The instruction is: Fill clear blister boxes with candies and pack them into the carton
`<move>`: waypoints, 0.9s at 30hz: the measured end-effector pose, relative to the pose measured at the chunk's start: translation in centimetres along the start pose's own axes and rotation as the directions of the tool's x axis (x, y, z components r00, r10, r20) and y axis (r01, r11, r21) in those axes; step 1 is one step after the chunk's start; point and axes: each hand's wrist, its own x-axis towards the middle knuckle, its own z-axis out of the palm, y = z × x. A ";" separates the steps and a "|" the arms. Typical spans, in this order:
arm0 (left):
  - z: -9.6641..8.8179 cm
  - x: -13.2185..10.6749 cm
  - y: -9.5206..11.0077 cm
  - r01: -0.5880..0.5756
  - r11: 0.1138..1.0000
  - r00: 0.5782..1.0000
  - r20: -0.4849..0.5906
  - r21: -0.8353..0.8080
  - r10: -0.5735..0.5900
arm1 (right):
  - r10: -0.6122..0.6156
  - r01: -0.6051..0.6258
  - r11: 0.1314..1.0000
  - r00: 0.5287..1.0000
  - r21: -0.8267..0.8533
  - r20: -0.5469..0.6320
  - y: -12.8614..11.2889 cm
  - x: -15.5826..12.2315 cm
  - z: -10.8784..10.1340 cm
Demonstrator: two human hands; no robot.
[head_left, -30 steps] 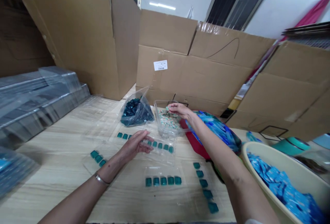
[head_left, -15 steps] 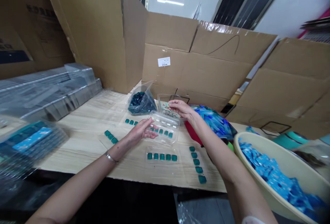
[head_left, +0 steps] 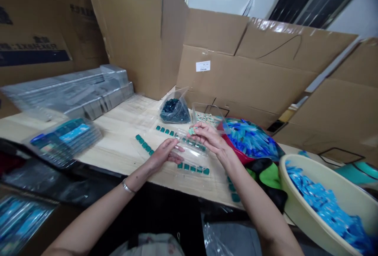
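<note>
My left hand [head_left: 167,153] grips the left end of a clear plastic tray [head_left: 193,155], thumb above and fingers below; the tray is tilted and holds a row of dark teal square pieces. Above the tray, my right hand [head_left: 208,136] pinches a small pale green piece [head_left: 192,131], too small to make out exactly. Behind that hand stands a clear bin [head_left: 196,110] with many similar pale pieces [head_left: 208,119]. On the table lie further trays with rows of teal squares [head_left: 193,168], one at the left [head_left: 144,144] and one partly behind my right forearm [head_left: 235,197].
A bag of dark teal pieces [head_left: 175,110] stands behind the trays. To the right are a red container of blue sticks [head_left: 246,136] and a cream tub [head_left: 285,185] of blue packets. Stacked clear trays [head_left: 97,91] and filled cases [head_left: 66,140] sit left. Cardboard walls [head_left: 236,71] the back.
My right hand has come from the bin toward the tray and now shows a pale green piece in its fingertips. The left hand keeps its hold on the tray. The view has shifted left.
</note>
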 end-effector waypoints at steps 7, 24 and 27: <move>-0.6 -2.0 -1.5 -0.011 0.999 0.998 -0.068 -0.042 0.008 | 0.083 -0.076 0.990 0.995 -0.117 0.051 2.0 -1.7 2.8; 0.3 -4.6 -2.8 -0.037 0.981 0.999 -0.026 -0.192 0.033 | 0.044 0.201 0.304 0.974 -0.931 0.224 2.1 -3.5 8.4; 0.3 -4.8 -3.1 -0.038 0.978 0.999 0.003 -0.206 0.040 | 0.060 0.257 0.233 0.959 -0.938 0.278 2.2 -3.8 9.0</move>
